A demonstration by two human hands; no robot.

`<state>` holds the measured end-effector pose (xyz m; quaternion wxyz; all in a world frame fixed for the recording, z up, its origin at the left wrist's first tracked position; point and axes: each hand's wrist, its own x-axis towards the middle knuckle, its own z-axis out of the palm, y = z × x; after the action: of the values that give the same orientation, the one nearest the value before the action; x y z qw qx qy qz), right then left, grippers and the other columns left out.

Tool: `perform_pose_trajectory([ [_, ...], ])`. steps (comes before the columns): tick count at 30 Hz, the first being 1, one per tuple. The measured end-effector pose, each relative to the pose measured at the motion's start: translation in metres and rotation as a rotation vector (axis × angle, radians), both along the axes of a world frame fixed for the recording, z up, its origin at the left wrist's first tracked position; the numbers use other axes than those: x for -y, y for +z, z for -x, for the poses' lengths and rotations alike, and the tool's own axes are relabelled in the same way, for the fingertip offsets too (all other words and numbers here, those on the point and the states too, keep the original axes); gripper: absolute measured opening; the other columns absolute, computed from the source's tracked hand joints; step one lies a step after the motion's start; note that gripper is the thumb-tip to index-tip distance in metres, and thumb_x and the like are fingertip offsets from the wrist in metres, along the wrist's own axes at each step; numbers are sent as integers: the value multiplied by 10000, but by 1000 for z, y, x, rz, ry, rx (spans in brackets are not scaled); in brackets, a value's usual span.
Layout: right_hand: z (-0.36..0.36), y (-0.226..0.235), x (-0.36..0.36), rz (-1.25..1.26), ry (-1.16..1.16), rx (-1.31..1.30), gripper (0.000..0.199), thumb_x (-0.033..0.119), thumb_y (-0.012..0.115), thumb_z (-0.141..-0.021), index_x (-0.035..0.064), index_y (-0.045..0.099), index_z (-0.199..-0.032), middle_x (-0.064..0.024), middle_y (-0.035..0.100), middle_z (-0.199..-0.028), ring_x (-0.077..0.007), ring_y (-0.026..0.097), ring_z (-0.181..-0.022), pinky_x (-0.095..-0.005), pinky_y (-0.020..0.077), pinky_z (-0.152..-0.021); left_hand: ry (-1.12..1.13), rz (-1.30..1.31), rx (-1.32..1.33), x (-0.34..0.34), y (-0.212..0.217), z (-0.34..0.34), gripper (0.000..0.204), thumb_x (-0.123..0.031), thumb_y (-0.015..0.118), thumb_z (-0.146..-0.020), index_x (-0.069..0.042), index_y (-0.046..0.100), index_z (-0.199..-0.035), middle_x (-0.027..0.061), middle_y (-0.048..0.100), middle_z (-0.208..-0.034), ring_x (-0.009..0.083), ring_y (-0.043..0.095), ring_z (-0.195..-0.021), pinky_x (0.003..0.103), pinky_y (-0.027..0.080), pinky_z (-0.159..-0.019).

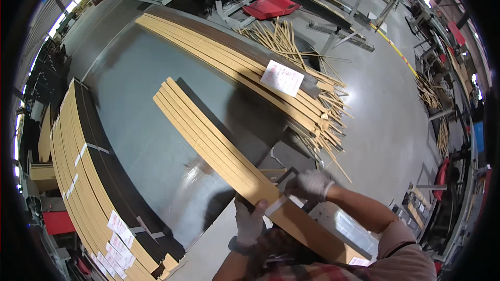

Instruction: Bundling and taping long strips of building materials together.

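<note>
A bundle of long, narrow cardboard-wrapped strips slants from the table's middle down toward my body. My left hand, in a pale glove, grips its left edge, with the thumb against the side and the other fingers mostly hidden below. Across the bundle, just beyond that thumb, runs a white band. At the band's right end is my gloved right hand, with curled fingers, slightly blurred; what they hold cannot be made out. A small white label sits at the bundle's near end.
The grey table carries another long cardboard stack with a white printed sheet. Thin wooden-looking strips spill beyond it. At left lies a banded stack of long cardboard packs with labels. A red tray stands behind.
</note>
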<state>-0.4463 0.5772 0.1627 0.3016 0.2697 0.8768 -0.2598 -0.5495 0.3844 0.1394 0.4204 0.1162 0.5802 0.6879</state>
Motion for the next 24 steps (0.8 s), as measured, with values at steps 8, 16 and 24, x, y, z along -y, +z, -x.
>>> perform_pose_trajectory([
  [8,26,-38,14,97,-85,-457,727,639,426,-878,-4,507,-1208,-261,568,-1163,-396,534,-1140,-475,389,-987,-970,449,-1089,64,16,-64,646,-439,450,-921,-75,287,-1428,174,537,-1279,259,511,-1211,397,371,-1031],
  [16,48,-20,57,75,39,-89,903,764,406,-806,-1,477,-1283,-271,567,-1151,-426,525,-1119,-476,405,-961,-191,518,-637,42,-67,-37,474,-374,350,-998,5,379,-1281,197,503,-1265,310,475,-1212,421,363,-1016],
  [24,54,56,66,31,80,-327,849,704,447,-832,-39,489,-1241,-252,595,-1103,-383,580,-1050,-468,426,-921,-149,432,-532,35,62,-3,552,-295,392,-990,45,200,-1380,198,471,-1258,327,519,-1122,407,385,-972],
])
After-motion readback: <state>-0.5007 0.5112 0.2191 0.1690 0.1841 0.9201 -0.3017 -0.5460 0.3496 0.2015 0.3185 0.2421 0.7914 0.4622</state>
